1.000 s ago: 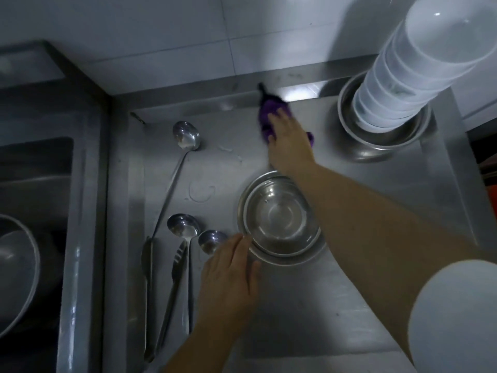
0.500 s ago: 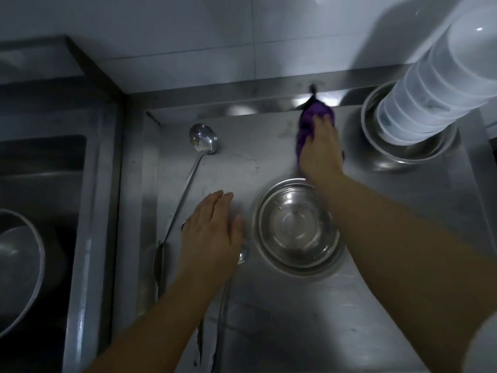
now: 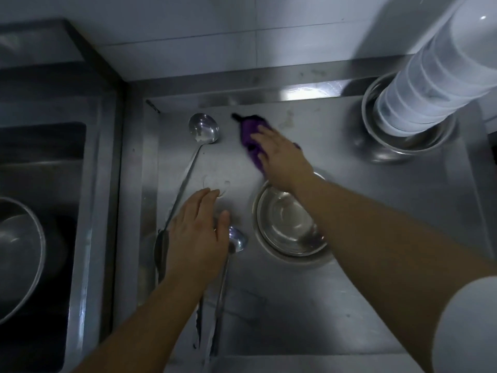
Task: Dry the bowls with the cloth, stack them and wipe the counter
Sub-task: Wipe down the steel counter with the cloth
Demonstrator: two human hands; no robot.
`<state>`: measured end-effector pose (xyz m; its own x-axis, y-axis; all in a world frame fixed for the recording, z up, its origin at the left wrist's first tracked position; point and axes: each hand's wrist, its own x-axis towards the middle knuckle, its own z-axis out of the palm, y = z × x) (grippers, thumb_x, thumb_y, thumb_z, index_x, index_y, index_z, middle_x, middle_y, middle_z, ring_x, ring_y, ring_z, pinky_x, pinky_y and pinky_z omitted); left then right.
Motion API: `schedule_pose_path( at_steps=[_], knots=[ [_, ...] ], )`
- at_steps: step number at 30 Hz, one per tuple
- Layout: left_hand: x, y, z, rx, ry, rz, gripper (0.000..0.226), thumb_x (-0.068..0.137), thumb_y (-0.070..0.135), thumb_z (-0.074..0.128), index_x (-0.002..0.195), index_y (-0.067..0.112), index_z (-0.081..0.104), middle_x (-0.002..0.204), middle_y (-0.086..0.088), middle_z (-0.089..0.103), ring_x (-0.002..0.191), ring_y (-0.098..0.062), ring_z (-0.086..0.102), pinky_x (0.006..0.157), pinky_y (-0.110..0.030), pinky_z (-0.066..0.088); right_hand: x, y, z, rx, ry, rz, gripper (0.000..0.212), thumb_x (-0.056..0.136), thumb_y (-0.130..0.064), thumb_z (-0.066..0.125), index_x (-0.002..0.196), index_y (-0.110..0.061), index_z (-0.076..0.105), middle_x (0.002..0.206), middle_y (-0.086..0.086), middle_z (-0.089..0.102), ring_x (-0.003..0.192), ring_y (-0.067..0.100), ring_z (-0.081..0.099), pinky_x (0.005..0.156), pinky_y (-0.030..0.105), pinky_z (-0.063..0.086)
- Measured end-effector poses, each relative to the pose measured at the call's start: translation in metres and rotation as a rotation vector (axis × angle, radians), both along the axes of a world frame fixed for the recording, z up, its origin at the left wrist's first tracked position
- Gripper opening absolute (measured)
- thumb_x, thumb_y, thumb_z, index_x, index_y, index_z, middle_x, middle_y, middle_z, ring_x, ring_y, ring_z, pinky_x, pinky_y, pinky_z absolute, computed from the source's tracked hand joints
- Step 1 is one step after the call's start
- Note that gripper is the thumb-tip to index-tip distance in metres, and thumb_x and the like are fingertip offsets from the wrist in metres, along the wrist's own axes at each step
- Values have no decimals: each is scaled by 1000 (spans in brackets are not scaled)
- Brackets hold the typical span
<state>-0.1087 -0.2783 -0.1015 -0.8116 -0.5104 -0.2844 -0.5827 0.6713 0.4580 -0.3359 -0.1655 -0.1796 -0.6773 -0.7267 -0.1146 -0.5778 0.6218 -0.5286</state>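
Since half a second earlier your right hand (image 3: pixel 279 157) swept the purple cloth (image 3: pixel 251 135) leftward across the steel counter (image 3: pixel 376 211), fingers flat on it | wiping underway | tall white bowl stack (image 3: pixel 430 82) stood far right | left hand (image 3: pixel 196 238) spread, holding nothing

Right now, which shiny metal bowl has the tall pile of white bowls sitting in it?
The metal bowl in the far right corner holds the white stack. The metal bowl under the right arm holds no white bowls.
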Motion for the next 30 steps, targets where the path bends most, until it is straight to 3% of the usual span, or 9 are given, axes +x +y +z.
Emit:
schedule_pose_path(
  at_steps=[4, 11, 21, 24, 27, 30],
  knots=[
    [1, 14, -1, 16, 4, -44, 62, 101, 56, 29, 153, 27, 44, 160, 2, 44, 149, -22, 40, 122, -53, 35, -20, 69, -6, 24, 12, -353, 50, 106, -22, 49, 156, -18, 47, 169, 6, 34, 154, 27, 32, 123, 44, 28],
    [6, 40, 2, 26, -21, -106, 51, 106, 41, 45, 153, 21, 47, 159, -1, 47, 147, -23, 43, 121, -49, 37, 43, 166, -11, 5, 19, -541, 48, 102, -12, 57, 149, -10, 54, 163, 11, 43, 149, 34, 42, 118, 54, 38],
    [35, 58, 3, -5, 9, -150, 48, 106, 38, 43, 149, 18, 51, 152, -5, 54, 139, -25, 49, 115, -44, 38, 239, 227, -4, 40, -84, -504, 52, 100, -30, 42, 149, -17, 56, 164, 5, 42, 151, 33, 39, 116, 57, 41],
    [48, 59, 0, -3, 46, -106, 40, 108, 24, 50, 146, 15, 54, 146, -8, 58, 134, -28, 54, 114, -45, 40, 294, 203, -2, 150, -68, -388, 57, 97, -26, 55, 153, -22, 51, 167, 3, 36, 153, 35, 37, 114, 54, 44],
    [66, 51, 4, 9, 65, -3, 39, 108, 17, 50, 145, 10, 56, 142, -11, 61, 130, -30, 57, 112, -48, 44, 331, 172, 6, 228, -117, -215, 76, 85, -22, 79, 156, -23, 50, 167, 4, 38, 149, 38, 42, 106, 54, 52],
    [90, 35, 11, -28, 28, 6, 40, 107, 18, 51, 147, 10, 55, 140, -9, 62, 126, -28, 58, 108, -45, 46, 353, 148, 19, 298, -207, -146, 82, 88, -29, 76, 161, -27, 40, 171, 1, 28, 153, 36, 37, 108, 55, 51]
  ],
)
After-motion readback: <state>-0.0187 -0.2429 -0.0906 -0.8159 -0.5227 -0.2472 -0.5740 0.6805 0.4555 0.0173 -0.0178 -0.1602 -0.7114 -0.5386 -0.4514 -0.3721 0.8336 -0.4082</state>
